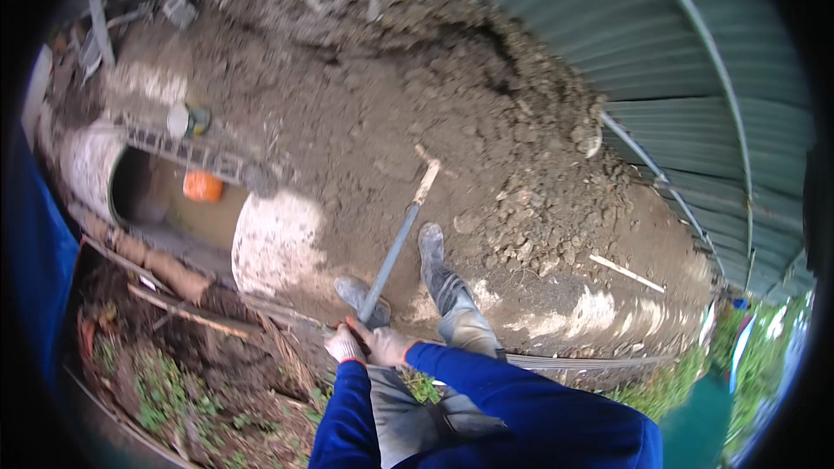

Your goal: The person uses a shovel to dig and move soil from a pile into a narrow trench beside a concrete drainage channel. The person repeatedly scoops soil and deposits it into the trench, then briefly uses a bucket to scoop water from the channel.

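With both hands I grip a long-handled digging tool, apparently a pickaxe (396,247), by the near end of its blue-grey handle. My left hand (345,346), in a pale knitted glove, is closed at the butt end. Close beside it, my right hand (385,345) is closed on the handle too, its fingers partly hidden. The handle slants away from me, past my muddy boots (432,247). Its far part is pale brown, ending in a narrow crosswise head on or just above the brown soil; I cannot tell whether it touches.
To the left, a broken-open concrete pipe (276,239) holds muddy water and an orange object (202,186). A small tin (180,121) stands by its edge. Broken clods (547,217) lie ahead and right, near a pale stick (626,273). Green corrugated sheeting (695,113) borders the right.
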### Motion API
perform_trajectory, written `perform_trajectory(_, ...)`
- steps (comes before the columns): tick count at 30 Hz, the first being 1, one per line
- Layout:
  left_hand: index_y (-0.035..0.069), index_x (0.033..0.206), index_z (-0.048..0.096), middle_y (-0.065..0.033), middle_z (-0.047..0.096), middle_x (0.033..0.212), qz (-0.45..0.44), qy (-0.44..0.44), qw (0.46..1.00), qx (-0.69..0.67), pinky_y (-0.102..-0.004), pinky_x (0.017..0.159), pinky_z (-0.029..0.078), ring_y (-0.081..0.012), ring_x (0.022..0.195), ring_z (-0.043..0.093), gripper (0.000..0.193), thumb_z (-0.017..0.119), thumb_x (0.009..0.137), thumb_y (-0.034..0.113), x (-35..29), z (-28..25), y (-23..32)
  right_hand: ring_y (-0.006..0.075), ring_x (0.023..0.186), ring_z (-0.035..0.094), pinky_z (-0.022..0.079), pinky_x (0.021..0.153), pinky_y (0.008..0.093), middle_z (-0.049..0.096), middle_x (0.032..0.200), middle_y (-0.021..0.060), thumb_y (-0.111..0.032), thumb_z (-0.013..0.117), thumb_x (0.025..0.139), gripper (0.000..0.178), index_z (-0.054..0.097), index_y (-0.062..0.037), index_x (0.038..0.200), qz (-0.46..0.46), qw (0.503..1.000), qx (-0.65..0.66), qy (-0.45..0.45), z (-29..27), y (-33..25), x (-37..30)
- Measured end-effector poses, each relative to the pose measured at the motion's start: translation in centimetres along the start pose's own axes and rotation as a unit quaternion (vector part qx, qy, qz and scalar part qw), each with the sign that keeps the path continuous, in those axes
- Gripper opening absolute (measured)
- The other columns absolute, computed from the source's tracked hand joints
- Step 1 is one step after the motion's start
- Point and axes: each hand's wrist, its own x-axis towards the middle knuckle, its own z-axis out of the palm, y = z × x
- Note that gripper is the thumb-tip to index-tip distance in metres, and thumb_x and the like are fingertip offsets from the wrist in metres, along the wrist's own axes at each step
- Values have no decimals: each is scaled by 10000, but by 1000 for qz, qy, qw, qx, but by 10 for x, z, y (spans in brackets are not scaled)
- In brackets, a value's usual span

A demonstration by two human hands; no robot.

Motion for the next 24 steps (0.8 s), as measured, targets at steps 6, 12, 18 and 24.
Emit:
perform_trajectory(6, -42, 918, 728, -209, 761, 864, -13, 206, 953, 220, -512, 790, 554, -391, 804, 731, 324, 631, 870, 263, 82, 23, -76, 328, 791, 692, 546, 691, 439, 708, 904, 178, -509, 662, 954, 659, 538, 16, 1334, 253, 863, 276, 339, -65, 197, 90)
perform_trajectory(12, -89, 967, 710, -196, 751, 897, -103, 231, 965, 65, -456, 750, 533, -323, 759, 695, 369, 705, 891, 272, 82, 45, -127, 215, 679, 564, 527, 645, 386, 607, 879, 63, -598, 671, 948, 533, 638, -108, 1156, 299, 629, 634, 336, -121, 380, 234)
perform_trajectory(18, -63, 940, 697, -116, 724, 838, 52, 228, 972, 15, -371, 711, 505, -215, 717, 626, 201, 703, 916, 137, 39, 44, -117, 213, 582, 559, 514, 573, 411, 591, 726, 40, -220, 755, 935, 223, 581, -89, 888, 249, 567, 717, 318, -131, 421, 276)
perform_trajectory(24, -32, 872, 690, -137, 709, 821, 50, 252, 964, 68, -406, 740, 512, -246, 733, 641, 117, 672, 897, 80, 7, -16, -121, 242, 635, 572, 491, 575, 407, 584, 758, 83, -224, 681, 964, 196, 595, -48, 956, 252, 631, 675, 288, -94, 379, 231)
